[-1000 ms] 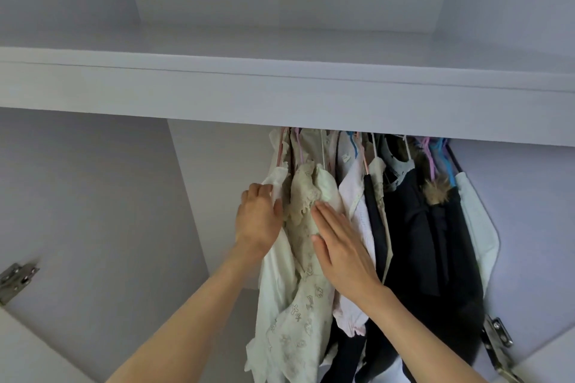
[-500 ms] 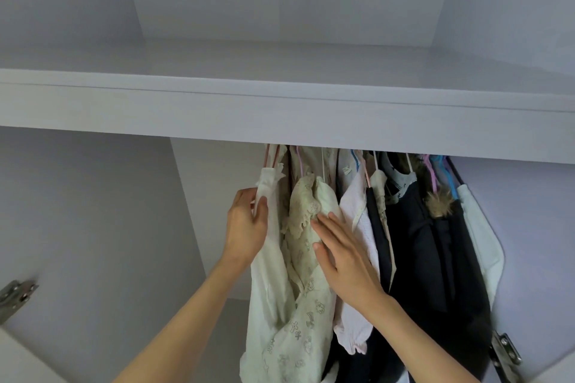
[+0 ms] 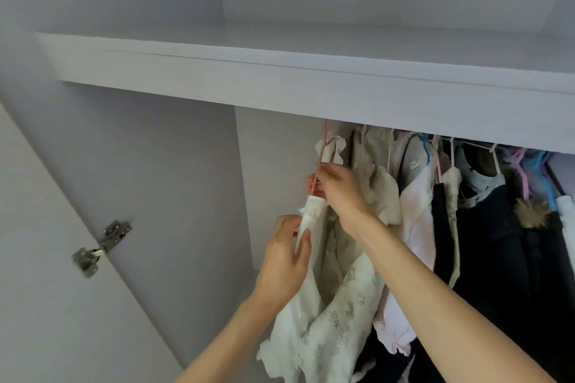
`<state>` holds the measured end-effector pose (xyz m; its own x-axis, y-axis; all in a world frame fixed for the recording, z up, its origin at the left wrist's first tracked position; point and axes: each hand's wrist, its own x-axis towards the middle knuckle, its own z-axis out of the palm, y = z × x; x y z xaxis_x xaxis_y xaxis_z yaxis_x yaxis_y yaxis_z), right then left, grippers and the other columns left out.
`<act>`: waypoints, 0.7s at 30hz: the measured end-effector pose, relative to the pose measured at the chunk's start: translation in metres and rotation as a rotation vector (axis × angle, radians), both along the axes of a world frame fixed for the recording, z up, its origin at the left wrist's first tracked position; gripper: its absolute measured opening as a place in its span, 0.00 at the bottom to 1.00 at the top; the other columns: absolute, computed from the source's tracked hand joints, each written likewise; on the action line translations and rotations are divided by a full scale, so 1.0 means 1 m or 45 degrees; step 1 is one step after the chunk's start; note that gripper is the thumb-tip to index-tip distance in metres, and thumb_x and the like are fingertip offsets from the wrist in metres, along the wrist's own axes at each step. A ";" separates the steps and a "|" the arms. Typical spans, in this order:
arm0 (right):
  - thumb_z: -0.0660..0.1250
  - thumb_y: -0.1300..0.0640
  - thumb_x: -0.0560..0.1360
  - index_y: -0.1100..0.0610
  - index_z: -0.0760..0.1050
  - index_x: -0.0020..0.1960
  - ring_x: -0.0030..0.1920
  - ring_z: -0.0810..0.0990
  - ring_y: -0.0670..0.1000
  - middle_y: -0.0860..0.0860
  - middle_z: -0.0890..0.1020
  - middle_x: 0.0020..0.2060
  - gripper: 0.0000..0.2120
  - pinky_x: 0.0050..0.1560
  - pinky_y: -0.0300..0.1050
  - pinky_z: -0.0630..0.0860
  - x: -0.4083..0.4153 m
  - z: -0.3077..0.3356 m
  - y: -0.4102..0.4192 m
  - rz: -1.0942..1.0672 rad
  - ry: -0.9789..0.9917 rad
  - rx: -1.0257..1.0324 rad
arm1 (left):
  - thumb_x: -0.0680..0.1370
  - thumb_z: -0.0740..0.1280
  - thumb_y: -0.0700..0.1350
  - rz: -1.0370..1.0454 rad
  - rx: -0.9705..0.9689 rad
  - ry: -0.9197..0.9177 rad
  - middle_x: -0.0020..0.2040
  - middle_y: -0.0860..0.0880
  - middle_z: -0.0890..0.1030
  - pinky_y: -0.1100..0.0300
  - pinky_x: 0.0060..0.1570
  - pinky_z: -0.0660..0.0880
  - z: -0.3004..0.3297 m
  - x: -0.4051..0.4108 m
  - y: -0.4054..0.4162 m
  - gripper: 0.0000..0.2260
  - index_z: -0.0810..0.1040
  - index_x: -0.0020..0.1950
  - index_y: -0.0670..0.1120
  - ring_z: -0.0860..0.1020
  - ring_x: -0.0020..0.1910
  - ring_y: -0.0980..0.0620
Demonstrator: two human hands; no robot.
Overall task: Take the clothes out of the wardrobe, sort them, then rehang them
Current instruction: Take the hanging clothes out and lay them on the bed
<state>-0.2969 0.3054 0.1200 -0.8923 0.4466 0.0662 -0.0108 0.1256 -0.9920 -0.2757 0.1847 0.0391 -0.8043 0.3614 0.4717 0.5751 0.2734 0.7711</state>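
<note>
Wardrobe hinge point(image 3: 101, 246) at far left. Left hand point(image 3: 284, 261) grips the white garment point(image 3: 306, 221) at its shoulder, thumb over the cloth. Right hand point(image 3: 337, 188) pinches its pink hanger point(image 3: 323, 146), hooked under the shelf point(image 3: 280, 78). Pale tops, then dark clothes point(image 3: 497, 258), hang to the right.

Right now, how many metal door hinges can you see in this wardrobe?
1: a metal hinge on the left side panel, below the shelf. Others may lie outside the picture.

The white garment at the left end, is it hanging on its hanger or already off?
Hanging: the white garment is draped over the pink hanger, held by both hands.
</note>
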 end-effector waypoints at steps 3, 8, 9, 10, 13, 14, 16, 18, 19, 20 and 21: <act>0.61 0.59 0.79 0.56 0.76 0.44 0.35 0.78 0.51 0.51 0.79 0.33 0.07 0.46 0.48 0.78 -0.007 -0.019 -0.016 0.026 -0.133 0.063 | 0.79 0.56 0.52 0.006 -0.149 0.014 0.56 0.54 0.72 0.78 0.52 0.63 -0.012 0.013 -0.023 0.15 0.73 0.60 0.45 0.71 0.53 0.63; 0.60 0.62 0.78 0.58 0.74 0.38 0.29 0.74 0.50 0.52 0.76 0.28 0.10 0.36 0.42 0.74 0.000 -0.042 -0.044 0.222 -0.286 0.238 | 0.79 0.50 0.60 0.145 -0.350 0.040 0.60 0.57 0.70 0.72 0.58 0.64 -0.043 0.024 -0.079 0.21 0.73 0.62 0.49 0.69 0.59 0.62; 0.60 0.62 0.78 0.59 0.74 0.41 0.28 0.73 0.49 0.51 0.76 0.28 0.08 0.32 0.37 0.72 0.001 -0.043 -0.047 0.276 -0.312 0.272 | 0.79 0.50 0.58 0.225 -0.363 0.007 0.60 0.56 0.70 0.68 0.58 0.66 -0.049 0.021 -0.091 0.21 0.73 0.62 0.48 0.70 0.59 0.59; 0.60 0.61 0.78 0.59 0.74 0.43 0.26 0.72 0.48 0.51 0.76 0.28 0.07 0.29 0.35 0.70 0.000 -0.045 -0.050 0.335 -0.346 0.324 | 0.79 0.51 0.56 0.300 -0.377 0.000 0.60 0.53 0.70 0.64 0.58 0.68 -0.055 0.015 -0.103 0.21 0.73 0.62 0.46 0.71 0.59 0.56; 0.58 0.59 0.78 0.55 0.73 0.41 0.30 0.73 0.49 0.49 0.76 0.29 0.08 0.35 0.41 0.71 -0.007 -0.051 -0.057 0.493 -0.465 0.667 | 0.77 0.52 0.49 0.503 -0.470 -0.023 0.61 0.44 0.74 0.51 0.58 0.73 -0.063 -0.007 -0.138 0.21 0.74 0.61 0.40 0.74 0.59 0.45; 0.58 0.60 0.78 0.53 0.72 0.39 0.33 0.74 0.51 0.48 0.75 0.31 0.10 0.38 0.43 0.71 -0.009 -0.054 -0.060 0.524 -0.480 0.771 | 0.77 0.53 0.47 0.545 -0.494 -0.046 0.61 0.41 0.75 0.49 0.58 0.73 -0.062 -0.014 -0.148 0.20 0.74 0.62 0.39 0.75 0.59 0.42; 0.57 0.62 0.77 0.53 0.72 0.40 0.40 0.75 0.54 0.49 0.77 0.35 0.10 0.43 0.45 0.72 -0.013 -0.061 -0.065 0.556 -0.444 0.924 | 0.78 0.58 0.42 0.601 -0.546 -0.065 0.63 0.39 0.74 0.47 0.60 0.71 -0.056 -0.025 -0.164 0.17 0.72 0.65 0.38 0.73 0.62 0.39; 0.57 0.63 0.77 0.55 0.75 0.45 0.45 0.77 0.55 0.51 0.80 0.42 0.09 0.45 0.45 0.71 -0.009 -0.067 -0.071 0.528 -0.333 1.084 | 0.78 0.61 0.39 0.604 -0.617 -0.045 0.66 0.39 0.71 0.47 0.61 0.68 -0.048 -0.033 -0.177 0.18 0.69 0.68 0.38 0.70 0.65 0.38; 0.58 0.63 0.77 0.56 0.76 0.46 0.46 0.77 0.56 0.52 0.81 0.44 0.08 0.45 0.45 0.71 -0.005 -0.069 -0.073 0.504 -0.216 1.151 | 0.78 0.60 0.42 0.609 -0.649 -0.038 0.67 0.39 0.71 0.47 0.62 0.68 -0.044 -0.035 -0.183 0.19 0.69 0.68 0.38 0.70 0.66 0.38; 0.58 0.62 0.76 0.57 0.76 0.46 0.45 0.78 0.56 0.51 0.82 0.43 0.08 0.44 0.46 0.70 -0.002 -0.072 -0.073 0.497 -0.063 1.188 | 0.79 0.57 0.48 0.614 -0.688 -0.031 0.67 0.39 0.71 0.47 0.63 0.67 -0.043 -0.035 -0.189 0.21 0.68 0.69 0.39 0.69 0.66 0.39; 0.59 0.61 0.76 0.57 0.77 0.45 0.42 0.78 0.54 0.50 0.82 0.41 0.08 0.44 0.47 0.71 0.001 -0.073 -0.075 0.510 0.103 1.201 | 0.79 0.53 0.53 0.616 -0.734 -0.013 0.67 0.39 0.71 0.47 0.63 0.67 -0.042 -0.034 -0.195 0.24 0.68 0.69 0.39 0.69 0.67 0.39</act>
